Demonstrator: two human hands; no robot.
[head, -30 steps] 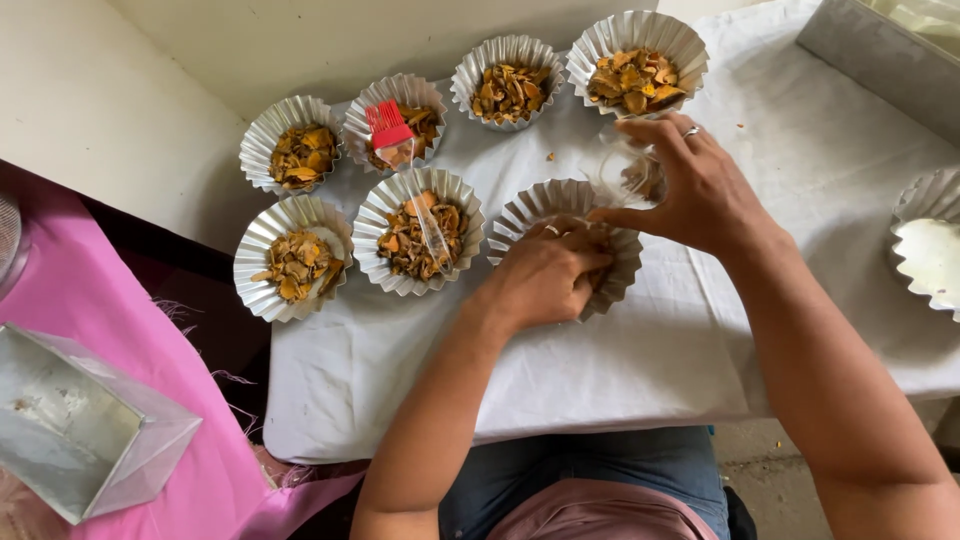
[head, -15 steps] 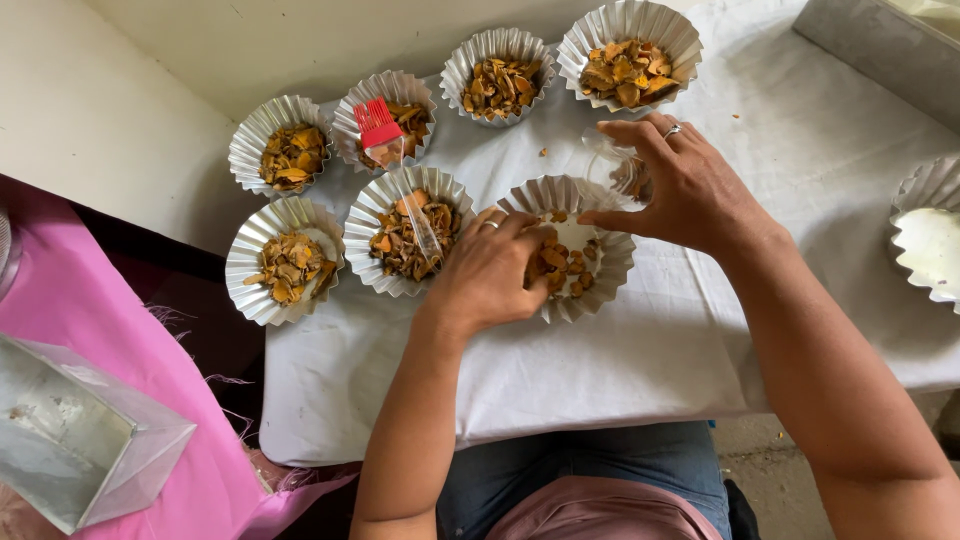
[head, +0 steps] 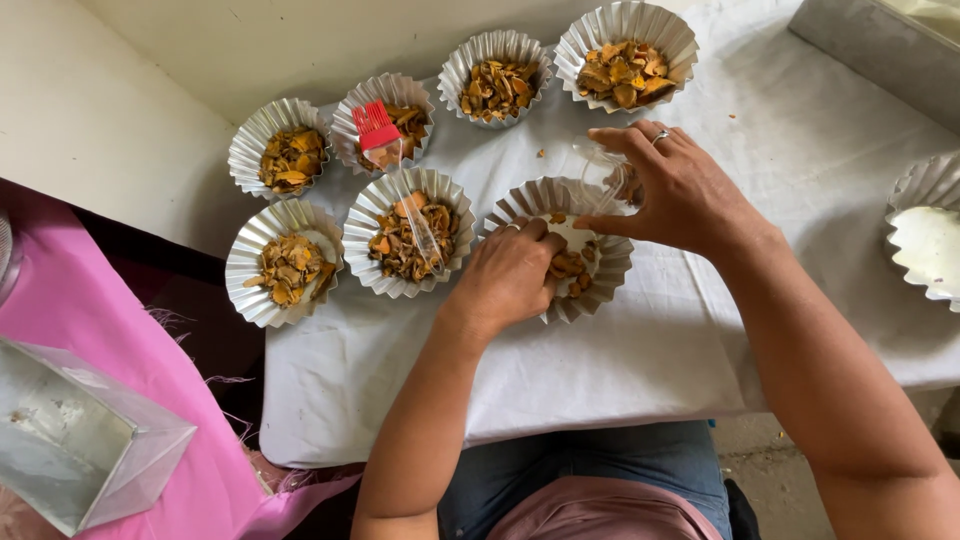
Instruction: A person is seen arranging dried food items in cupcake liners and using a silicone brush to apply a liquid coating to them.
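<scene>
Left hand [head: 510, 275] lies palm down over the near cup [head: 560, 250], fingers curled loosely into it, tips touching the orange-brown chips [head: 572, 268] and the white base inside. Not a fist, no clear grip; whether it pinches any chips is hidden by the fingers.

Right hand [head: 675, 190] hovers just beyond the same cup's far rim, fingers half bent, thumb and forefinger pinching a small clear plastic bag [head: 605, 175] that hangs over the cup. Ring on one finger.

Near cup is a fluted foil cup, sitting on the white cloth [head: 620, 370] over the table, only partly filled, chips on its right side.

Six more foil cups around it, all full of chips: one just left of it with a clear strip across [head: 408, 245], one further left [head: 285, 262], and four in a back row [head: 280, 150] [head: 385, 120] [head: 497, 75] [head: 625, 50]. A red brush [head: 377, 125] rests in the second of the back row.

Empty foil cup [head: 930, 235] at right edge. Pink cloth [head: 90, 340] at left with a clear box [head: 70, 440] on it.
</scene>
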